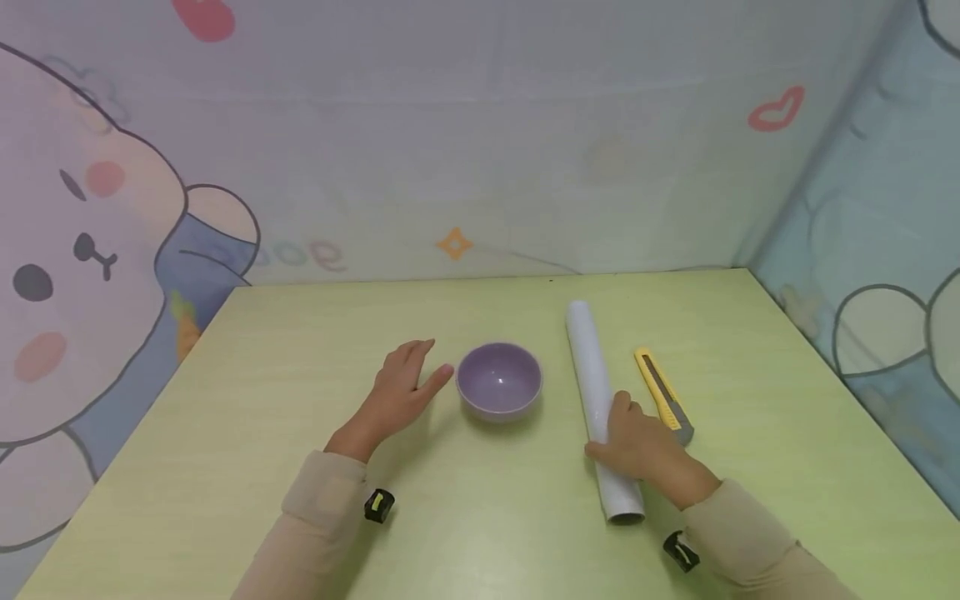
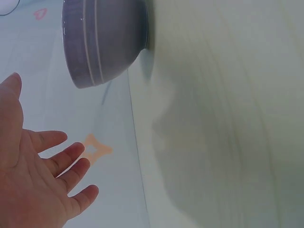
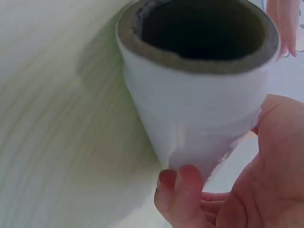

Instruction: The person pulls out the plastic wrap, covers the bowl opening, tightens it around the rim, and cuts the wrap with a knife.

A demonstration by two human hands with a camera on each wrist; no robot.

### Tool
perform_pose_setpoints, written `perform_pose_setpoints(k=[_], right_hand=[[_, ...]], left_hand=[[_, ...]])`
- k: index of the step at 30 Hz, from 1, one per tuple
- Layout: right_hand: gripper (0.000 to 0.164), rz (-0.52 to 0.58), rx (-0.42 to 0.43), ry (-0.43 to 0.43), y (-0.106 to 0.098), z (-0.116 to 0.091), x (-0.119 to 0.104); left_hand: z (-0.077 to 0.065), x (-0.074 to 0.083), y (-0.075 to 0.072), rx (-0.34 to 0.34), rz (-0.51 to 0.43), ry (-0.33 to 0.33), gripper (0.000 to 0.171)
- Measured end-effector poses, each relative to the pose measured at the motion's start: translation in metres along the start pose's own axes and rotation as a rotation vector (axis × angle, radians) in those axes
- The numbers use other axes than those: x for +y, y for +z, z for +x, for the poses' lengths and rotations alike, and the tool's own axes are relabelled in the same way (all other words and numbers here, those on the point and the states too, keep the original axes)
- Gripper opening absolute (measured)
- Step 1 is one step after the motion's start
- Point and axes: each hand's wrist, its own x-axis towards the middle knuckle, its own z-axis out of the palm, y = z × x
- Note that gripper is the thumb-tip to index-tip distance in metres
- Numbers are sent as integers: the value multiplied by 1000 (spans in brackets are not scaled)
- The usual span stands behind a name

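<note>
A purple bowl [image 1: 498,385] stands upright mid-table. Just left of it is my left hand [image 1: 393,396], thumb and fingers spread, holding nothing. The left wrist view shows that palm [image 2: 33,194] apart from the bowl's side [image 2: 107,42]. My right hand [image 1: 641,442] grips a glossy white roll of plastic wrap [image 1: 588,358] near its close end. From the right wrist, the roll [image 3: 194,104] shows its hollow cardboard core, with fingers [image 3: 187,190] curled round its side. A yellow and grey utility knife [image 1: 660,387] lies right of the roll, partly behind the right hand.
The pale yellow-green table [image 1: 247,467] ends at a cloth backdrop [image 1: 525,183] printed with cartoon figures at the back. A similar printed cloth [image 1: 885,250] hangs along the right side. Small black devices [image 1: 379,505] sit at both wrists.
</note>
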Motion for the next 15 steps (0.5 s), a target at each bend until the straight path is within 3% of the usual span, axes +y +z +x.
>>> perform_pose_setpoints(k=[15], right_hand=[[52, -79, 49, -90, -10, 27, 10]], left_hand=[[-3, -7, -2, 7, 2, 13, 63]])
